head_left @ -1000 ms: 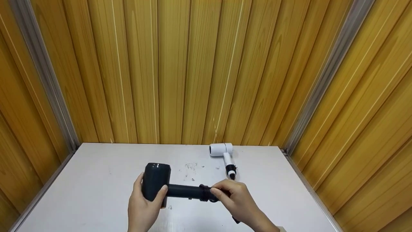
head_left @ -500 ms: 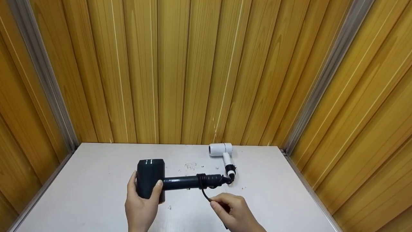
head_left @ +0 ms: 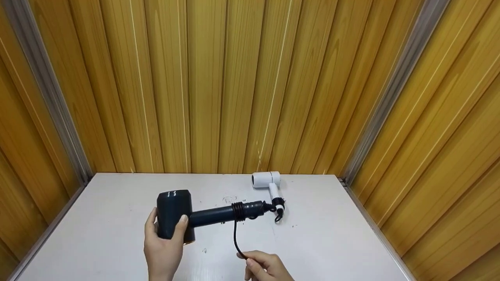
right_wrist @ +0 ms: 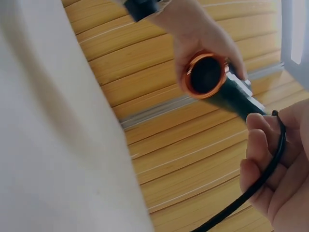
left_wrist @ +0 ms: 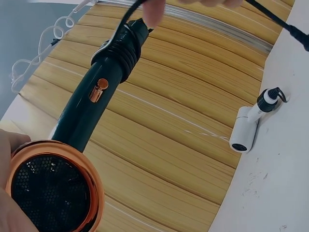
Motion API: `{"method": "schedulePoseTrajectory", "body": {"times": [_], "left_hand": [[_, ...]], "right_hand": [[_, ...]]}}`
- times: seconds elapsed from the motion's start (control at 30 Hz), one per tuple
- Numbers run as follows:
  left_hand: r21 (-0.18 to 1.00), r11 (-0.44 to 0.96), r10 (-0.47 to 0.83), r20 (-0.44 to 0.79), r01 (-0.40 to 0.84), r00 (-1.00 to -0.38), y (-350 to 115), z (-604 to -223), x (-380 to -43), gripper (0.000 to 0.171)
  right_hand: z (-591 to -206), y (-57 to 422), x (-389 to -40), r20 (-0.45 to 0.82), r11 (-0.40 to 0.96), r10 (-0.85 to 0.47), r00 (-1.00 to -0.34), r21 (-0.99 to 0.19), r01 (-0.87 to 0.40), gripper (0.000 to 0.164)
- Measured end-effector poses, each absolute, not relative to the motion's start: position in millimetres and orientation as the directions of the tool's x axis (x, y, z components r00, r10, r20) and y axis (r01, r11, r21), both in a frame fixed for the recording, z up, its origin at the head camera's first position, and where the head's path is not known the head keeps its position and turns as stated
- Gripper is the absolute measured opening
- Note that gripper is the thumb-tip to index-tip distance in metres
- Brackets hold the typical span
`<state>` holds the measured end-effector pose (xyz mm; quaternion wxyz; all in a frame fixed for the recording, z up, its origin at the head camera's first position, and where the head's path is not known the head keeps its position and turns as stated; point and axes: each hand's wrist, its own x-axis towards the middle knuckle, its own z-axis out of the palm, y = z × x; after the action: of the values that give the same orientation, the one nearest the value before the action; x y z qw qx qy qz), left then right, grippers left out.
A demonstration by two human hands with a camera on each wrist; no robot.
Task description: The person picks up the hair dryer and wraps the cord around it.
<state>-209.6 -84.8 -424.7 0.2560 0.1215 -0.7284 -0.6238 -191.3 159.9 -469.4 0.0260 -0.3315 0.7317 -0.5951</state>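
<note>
My left hand (head_left: 163,251) grips the barrel of a dark green hair dryer (head_left: 174,212), its handle pointing right and slightly up. In the left wrist view the dryer's copper-rimmed grille (left_wrist: 50,193) and copper switch (left_wrist: 99,90) show. Several turns of black cord (head_left: 238,212) wrap round the handle near its end. A free length of that cord hangs down to my right hand (head_left: 267,267), which pinches it between thumb and fingers below the handle. In the right wrist view the cord (right_wrist: 256,186) runs across my palm.
A white hair dryer (head_left: 262,180) lies at the back of the white table (head_left: 117,218), its black cord bundled at the handle end. Wood-patterned panels (head_left: 207,86) wall the table at the back and both sides.
My right hand has moved down and left from the handle's end, drawing out a length of cord. The green dryer has shifted left and its handle end has risen.
</note>
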Motion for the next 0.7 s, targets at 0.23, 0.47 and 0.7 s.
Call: {"method": "schedulePoseTrajectory", "body": {"times": [0.23, 0.47, 0.7], "left_hand": [[0.980, 0.161, -0.476, 0.183, 0.119, -0.861, -87.0, -421.4, -211.3, 0.081], [0.992, 0.082, -0.430, 0.122, 0.095, -0.894, -87.9, -418.4, -211.3, 0.083], [0.997, 0.038, -0.409, 0.082, 0.073, -0.909, -90.7, -416.8, -211.5, 0.083]], "right_hand": [[-489.7, 158.0, -203.3, 0.227, 0.050, -0.514, -0.827, -0.955, -0.294, 0.031], [-511.7, 164.8, -222.3, 0.142, 0.195, -0.518, -0.844, -0.941, -0.278, 0.031], [-527.8, 173.2, -236.6, 0.016, 0.334, -0.440, -0.898, -0.925, -0.180, 0.025]]}}
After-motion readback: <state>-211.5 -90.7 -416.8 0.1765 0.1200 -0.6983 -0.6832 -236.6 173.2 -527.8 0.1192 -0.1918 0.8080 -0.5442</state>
